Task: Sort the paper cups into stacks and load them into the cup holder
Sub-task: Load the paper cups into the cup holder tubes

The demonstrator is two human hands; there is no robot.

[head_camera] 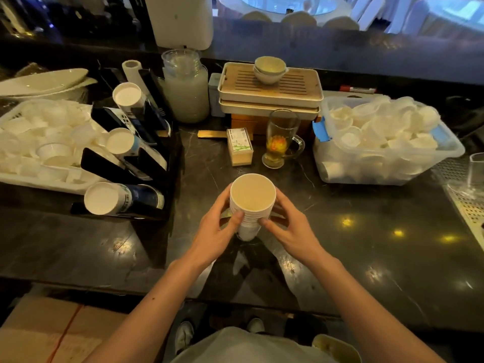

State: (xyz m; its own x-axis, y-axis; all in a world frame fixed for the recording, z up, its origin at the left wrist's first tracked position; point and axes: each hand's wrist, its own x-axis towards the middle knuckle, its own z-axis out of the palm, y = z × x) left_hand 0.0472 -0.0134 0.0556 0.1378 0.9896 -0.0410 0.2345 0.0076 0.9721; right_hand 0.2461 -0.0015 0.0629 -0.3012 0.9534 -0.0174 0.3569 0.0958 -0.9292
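A stack of white paper cups (252, 205) stands upright on the dark counter in the middle of the view, its open mouth facing up. My left hand (217, 226) grips the stack from the left, thumb in front and fingers behind. From the right, my right hand (285, 226) grips it the same way. To the left stands a black cup holder (146, 163) with slanted slots. Three stacks lie in it with their white bottoms toward me: one at the back (127, 96), one in the middle (120, 141) and one at the front (100, 198).
A white basket (15, 176) of small white cups sits at far left, a clear plastic bin (450, 150) of small cups at right. Behind the stack stand a glass mug of tea (281, 138), a toothpick box (239, 149), a tea tray (269, 98) with bowls and a jar (187, 90).
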